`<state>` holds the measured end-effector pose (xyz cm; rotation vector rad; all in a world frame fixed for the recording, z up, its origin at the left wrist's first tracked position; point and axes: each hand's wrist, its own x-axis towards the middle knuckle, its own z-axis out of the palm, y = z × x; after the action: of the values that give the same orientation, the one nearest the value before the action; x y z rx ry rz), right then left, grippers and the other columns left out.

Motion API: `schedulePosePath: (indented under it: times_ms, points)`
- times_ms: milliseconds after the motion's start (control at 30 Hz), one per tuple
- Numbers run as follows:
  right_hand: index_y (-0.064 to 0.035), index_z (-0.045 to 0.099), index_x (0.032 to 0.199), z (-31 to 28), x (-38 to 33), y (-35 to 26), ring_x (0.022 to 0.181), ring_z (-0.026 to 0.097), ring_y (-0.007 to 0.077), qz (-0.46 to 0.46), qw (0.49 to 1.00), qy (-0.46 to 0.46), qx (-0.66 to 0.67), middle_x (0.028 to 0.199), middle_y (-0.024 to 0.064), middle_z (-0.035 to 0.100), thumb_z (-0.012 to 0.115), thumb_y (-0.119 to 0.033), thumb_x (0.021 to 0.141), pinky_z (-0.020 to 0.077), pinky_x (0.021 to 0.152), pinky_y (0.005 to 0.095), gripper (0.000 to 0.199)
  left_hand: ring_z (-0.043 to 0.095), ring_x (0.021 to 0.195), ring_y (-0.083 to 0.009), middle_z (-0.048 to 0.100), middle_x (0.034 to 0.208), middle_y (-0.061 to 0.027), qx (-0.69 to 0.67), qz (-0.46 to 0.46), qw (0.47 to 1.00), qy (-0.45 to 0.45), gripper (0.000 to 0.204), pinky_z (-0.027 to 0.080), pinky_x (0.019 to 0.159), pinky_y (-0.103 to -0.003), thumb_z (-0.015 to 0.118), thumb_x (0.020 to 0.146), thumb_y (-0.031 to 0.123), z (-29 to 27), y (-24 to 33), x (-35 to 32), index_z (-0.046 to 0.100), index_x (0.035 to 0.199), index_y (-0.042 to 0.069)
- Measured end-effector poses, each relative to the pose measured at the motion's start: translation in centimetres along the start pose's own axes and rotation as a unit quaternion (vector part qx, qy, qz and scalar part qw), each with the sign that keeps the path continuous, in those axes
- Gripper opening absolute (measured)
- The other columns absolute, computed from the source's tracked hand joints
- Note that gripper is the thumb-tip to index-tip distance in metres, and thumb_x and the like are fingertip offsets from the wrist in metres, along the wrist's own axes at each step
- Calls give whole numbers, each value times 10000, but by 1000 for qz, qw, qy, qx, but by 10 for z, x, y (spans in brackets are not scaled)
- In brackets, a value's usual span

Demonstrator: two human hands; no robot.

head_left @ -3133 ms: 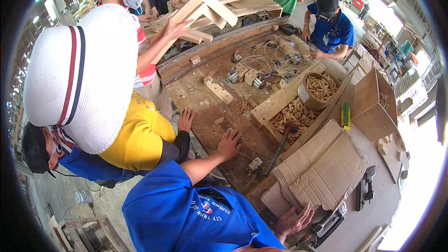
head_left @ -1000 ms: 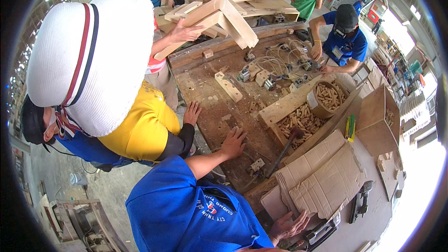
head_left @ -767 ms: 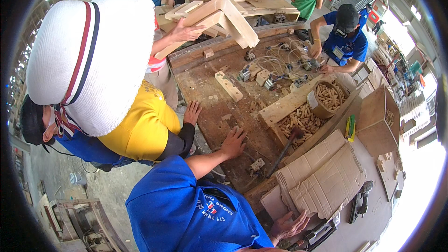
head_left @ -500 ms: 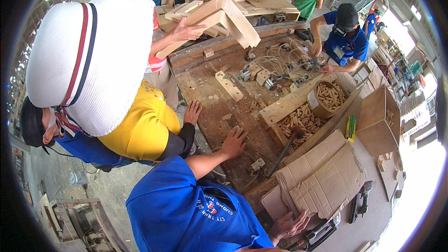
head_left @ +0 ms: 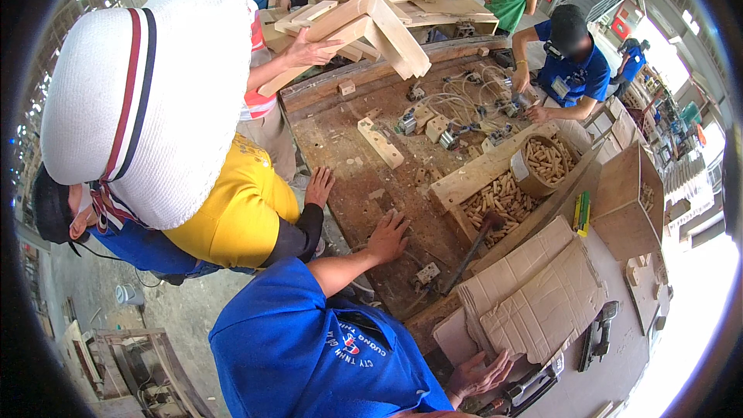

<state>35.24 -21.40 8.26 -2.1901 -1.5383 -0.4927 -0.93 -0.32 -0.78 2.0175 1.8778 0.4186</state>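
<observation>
1. Brown cardboard sheets (head_left: 534, 294) lie stacked at the lower right of the frame; the right hand (head_left: 480, 375) is at their near edge, fingers extended and apart. Whether it touches them, I cannot tell.
2. The left hand (head_left: 387, 238) rests palm down at the centre of the frame on the wooden workbench (head_left: 340, 135), fingers spread, gripping nothing.
3. Right of centre, a wooden tray (head_left: 464, 179) and the round tub (head_left: 522, 174) in its far end are filled with wooden dowels. More dowels show inside a tilted wooden box (head_left: 623, 197) at the right.
4. The workbench top is brown and scuffed; a grey tabletop (head_left: 600, 379) bears the cardboard. Concrete floor (head_left: 182, 317) shows at lower left.
5. A dark-headed mallet (head_left: 466, 254) leans across the tray's near end. Black-and-silver tools (head_left: 598, 333) lie beside the cardboard; clear hoses (head_left: 453, 104) tangle on the workbench's far part.
6. At upper left, a co-worker's white hat (head_left: 155, 101) blocks much of the view; behind, another's hand holds an angled wooden frame (head_left: 348, 23).
</observation>
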Motion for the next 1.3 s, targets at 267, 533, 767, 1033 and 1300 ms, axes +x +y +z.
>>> schedulePosePath:
  times_ms: [267,533,767,1033,1300]
  points:
    - [-39,579,1488,-3,1,-3,1424,526,416,-12,1000,5,-2,1462,185,627,639,-334,1014,416,1142,562,562,203,1600,-463,312,1698,-211,5,4,1000,18,608,206,1313,-549,524,1088,357,0,0,-1,421,1604,52]
    - [-37,579,1488,-2,-1,-2,1430,522,412,-5,1000,-3,2,1462,183,626,642,-315,1011,414,1139,563,556,240,1584,-468,337,1681,-211,7,-1,1000,24,608,232,1302,-553,550,1076,358,-1,1,-3,440,1589,50]
    - [-39,564,1502,-1,-2,-2,1441,505,420,-5,1000,-12,0,1473,187,613,623,-320,1019,405,1146,566,561,251,1580,-469,346,1674,-218,15,8,999,37,610,251,1294,-555,562,1066,350,0,-1,-3,446,1585,50]
    - [-39,601,1469,-1,-1,-2,1431,512,424,-5,1000,3,3,1454,185,631,616,-330,1021,401,1154,559,534,270,1568,-474,368,1663,-226,-2,10,999,48,608,249,1294,-551,566,1060,356,2,1,-2,461,1578,54]
    - [-41,604,1465,-1,-3,0,1425,519,423,3,1000,5,7,1446,184,637,590,-412,1045,383,1175,564,561,263,1570,-471,387,1646,-229,1,23,998,58,603,233,1300,-542,576,1056,371,4,2,1,486,1558,49]
